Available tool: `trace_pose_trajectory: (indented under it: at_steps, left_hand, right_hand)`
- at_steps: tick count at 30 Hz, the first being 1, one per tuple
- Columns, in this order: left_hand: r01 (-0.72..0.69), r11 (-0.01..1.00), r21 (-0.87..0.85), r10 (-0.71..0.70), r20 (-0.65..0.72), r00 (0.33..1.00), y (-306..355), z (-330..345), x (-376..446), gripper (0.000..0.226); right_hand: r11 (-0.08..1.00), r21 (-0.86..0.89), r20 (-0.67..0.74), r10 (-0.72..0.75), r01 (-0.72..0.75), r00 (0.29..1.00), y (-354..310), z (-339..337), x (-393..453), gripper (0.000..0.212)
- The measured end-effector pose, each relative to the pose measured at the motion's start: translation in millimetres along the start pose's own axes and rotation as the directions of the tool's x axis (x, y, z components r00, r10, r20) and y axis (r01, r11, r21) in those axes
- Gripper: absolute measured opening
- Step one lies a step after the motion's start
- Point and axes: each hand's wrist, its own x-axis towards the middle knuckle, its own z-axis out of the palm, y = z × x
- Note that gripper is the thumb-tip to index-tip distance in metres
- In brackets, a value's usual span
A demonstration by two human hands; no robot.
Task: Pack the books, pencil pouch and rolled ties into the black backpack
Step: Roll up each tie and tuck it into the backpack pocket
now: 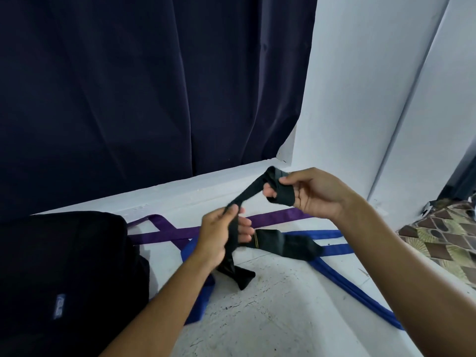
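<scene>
A black tie (246, 195) stretches between both hands above the white floor. My right hand (311, 194) holds its end wound into a small roll around the fingers. My left hand (221, 235) pinches the tie lower down, and the tail hangs to the floor below it. The black backpack (64, 274) lies at the lower left. A purple tie (180, 231) and a blue tie (332, 269) lie unrolled on the floor beneath my hands. Another piece of black cloth (286, 244) with a gold stripe rests on the blue tie. No books or pencil pouch are in view.
A dark navy curtain (144, 94) hangs behind, down to a white ledge (206, 186). White wall panels (360, 86) stand at the right. A patterned brown and green mat (445, 235) lies at the right edge.
</scene>
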Motion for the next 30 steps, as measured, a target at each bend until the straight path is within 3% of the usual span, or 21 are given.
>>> trace_pose_trajectory:
  at_steps: [2, 6, 10, 13, 17, 22, 25, 28, 30]
  left_hand:
    - [-0.002, 1.000, -0.015, 0.001, -0.093, 0.996, 10.4, -13.3, 15.5, 0.023]
    - [-0.124, 0.983, 0.137, 0.138, -0.095, 0.986, 33.0, -30.0, 36.3, 0.024]
    - [-0.218, 0.962, 0.165, 0.234, -0.085, 0.968, 39.3, -40.2, 41.4, 0.023]
    - [-0.217, 0.960, 0.178, 0.233, -0.075, 0.970, 22.5, -49.1, 38.6, 0.024]
    - [-0.221, 0.971, 0.090, 0.229, -0.105, 0.968, -0.4, -54.4, 27.5, 0.025]
    - [-0.252, 0.966, 0.066, 0.258, -0.125, 0.958, -3.2, -61.4, 22.4, 0.027]
    - [-0.261, 0.964, 0.058, 0.266, -0.137, 0.954, 0.6, -63.4, 22.4, 0.028]
    - [-0.242, 0.969, 0.048, 0.247, -0.130, 0.960, -2.0, -62.2, 21.8, 0.027]
    - [-0.204, 0.979, 0.017, 0.205, -0.117, 0.972, -7.7, -60.9, 23.0, 0.024]
  right_hand:
    - [0.986, -0.155, 0.081, 0.071, -0.057, 0.994, 10.3, 3.5, -4.5, 0.030]
    - [0.924, -0.366, 0.144, 0.173, -0.110, 0.974, 36.7, 11.2, -4.8, 0.020]
    - [0.944, -0.321, 0.168, 0.135, -0.075, 0.977, 46.1, 14.0, -4.2, 0.022]
    - [0.965, -0.263, 0.211, 0.062, -0.004, 0.975, 44.0, 14.8, -7.3, 0.031]
    - [0.976, -0.203, 0.161, -0.042, 0.075, 0.986, 38.3, 14.7, -6.7, 0.024]
    - [0.926, -0.378, 0.200, 0.100, -0.017, 0.975, 35.5, 4.9, -7.4, 0.014]
    - [0.916, -0.402, 0.179, 0.097, -0.018, 0.979, 38.4, 3.0, -5.1, 0.017]
    - [0.944, -0.331, 0.253, 0.084, 0.004, 0.964, 42.7, 3.8, -3.6, 0.015]
    - [0.982, -0.182, 0.315, 0.014, 0.046, 0.949, 46.6, 6.8, -1.4, 0.020]
